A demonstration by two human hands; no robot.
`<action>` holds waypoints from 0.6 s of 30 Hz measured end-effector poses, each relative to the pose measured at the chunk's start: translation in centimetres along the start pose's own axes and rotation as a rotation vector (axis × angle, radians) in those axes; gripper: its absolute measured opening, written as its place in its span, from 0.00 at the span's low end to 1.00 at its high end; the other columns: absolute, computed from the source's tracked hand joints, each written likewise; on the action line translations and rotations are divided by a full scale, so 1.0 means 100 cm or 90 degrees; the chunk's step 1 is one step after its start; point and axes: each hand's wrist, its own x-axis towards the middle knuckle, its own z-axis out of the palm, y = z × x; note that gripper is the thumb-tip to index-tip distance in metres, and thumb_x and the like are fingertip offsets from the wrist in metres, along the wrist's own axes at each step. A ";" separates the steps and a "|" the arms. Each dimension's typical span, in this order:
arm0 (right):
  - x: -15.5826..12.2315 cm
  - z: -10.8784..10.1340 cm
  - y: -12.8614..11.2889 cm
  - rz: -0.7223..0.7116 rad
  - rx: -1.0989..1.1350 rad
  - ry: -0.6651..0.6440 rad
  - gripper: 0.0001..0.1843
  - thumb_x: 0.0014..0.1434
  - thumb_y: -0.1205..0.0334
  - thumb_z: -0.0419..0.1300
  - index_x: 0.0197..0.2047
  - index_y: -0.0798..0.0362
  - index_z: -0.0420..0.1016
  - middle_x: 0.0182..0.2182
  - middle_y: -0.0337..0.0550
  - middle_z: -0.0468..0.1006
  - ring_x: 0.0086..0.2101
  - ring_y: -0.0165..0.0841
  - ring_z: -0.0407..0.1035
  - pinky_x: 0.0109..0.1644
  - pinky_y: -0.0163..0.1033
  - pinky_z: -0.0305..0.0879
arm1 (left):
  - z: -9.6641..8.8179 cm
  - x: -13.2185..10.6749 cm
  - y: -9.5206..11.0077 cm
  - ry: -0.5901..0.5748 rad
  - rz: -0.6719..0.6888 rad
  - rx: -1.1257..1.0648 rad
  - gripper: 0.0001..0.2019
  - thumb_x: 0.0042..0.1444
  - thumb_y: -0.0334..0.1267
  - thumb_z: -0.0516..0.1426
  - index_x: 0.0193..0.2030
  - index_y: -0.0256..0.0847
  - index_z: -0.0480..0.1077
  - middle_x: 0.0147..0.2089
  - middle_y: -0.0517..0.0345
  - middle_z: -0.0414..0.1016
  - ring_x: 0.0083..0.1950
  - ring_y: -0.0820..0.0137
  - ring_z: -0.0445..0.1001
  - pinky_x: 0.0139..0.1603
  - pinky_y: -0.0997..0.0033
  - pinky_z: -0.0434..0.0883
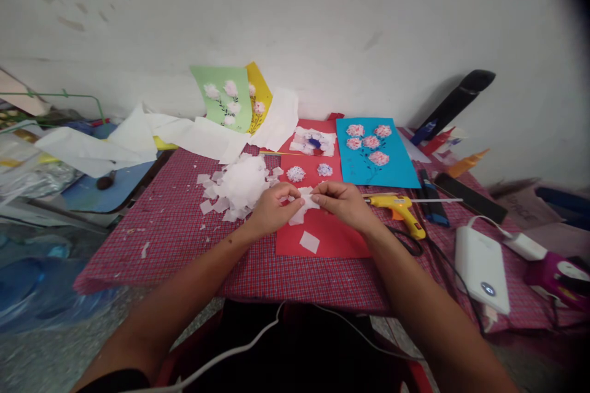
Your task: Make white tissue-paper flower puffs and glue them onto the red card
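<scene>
Square [310, 242] of white paper lies nearest us on red card [332, 236]. Just beyond, our L hand [274, 209] & R hand [343, 202] both pinch tissue [300, 214] btwn thumb & fingers, above red card. Glue gun [397, 204] sits R, pile [242, 184] of cut paper L. Past these: 2 puffs [295, 173], then blue card [402, 163], then green card [212, 113] near wall [322, 24].

Soft, even light, faint shadows, stretched blurry edges and dark upper-right corner.
</scene>
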 end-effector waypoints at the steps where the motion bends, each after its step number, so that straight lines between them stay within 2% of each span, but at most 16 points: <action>1: 0.000 0.000 0.000 0.001 0.002 0.007 0.16 0.55 0.49 0.68 0.34 0.54 0.79 0.25 0.36 0.73 0.24 0.26 0.61 0.29 0.36 0.57 | 0.000 0.000 0.001 0.000 -0.005 0.001 0.05 0.57 0.38 0.61 0.33 0.40 0.73 0.37 0.56 0.78 0.40 0.67 0.75 0.47 0.66 0.71; 8: 0.001 -0.001 0.007 0.017 0.001 0.043 0.16 0.57 0.49 0.67 0.38 0.54 0.81 0.22 0.35 0.72 0.23 0.27 0.60 0.29 0.36 0.55 | -0.003 0.000 -0.005 0.006 -0.069 -0.053 0.05 0.57 0.37 0.60 0.37 0.39 0.75 0.39 0.55 0.80 0.42 0.66 0.77 0.47 0.66 0.72; 14: 0.000 -0.001 0.007 0.021 -0.013 0.039 0.15 0.59 0.49 0.66 0.39 0.53 0.81 0.21 0.35 0.72 0.23 0.27 0.61 0.28 0.36 0.55 | -0.002 0.000 -0.007 -0.047 -0.061 -0.108 0.15 0.58 0.41 0.63 0.51 0.39 0.76 0.49 0.50 0.80 0.49 0.63 0.77 0.51 0.65 0.72; 18: -0.001 0.001 0.002 0.011 -0.010 0.006 0.15 0.58 0.49 0.67 0.37 0.54 0.80 0.23 0.36 0.72 0.24 0.28 0.62 0.29 0.36 0.57 | -0.002 0.001 -0.002 -0.035 -0.048 -0.032 0.10 0.59 0.44 0.62 0.38 0.39 0.77 0.39 0.55 0.79 0.41 0.66 0.76 0.46 0.66 0.71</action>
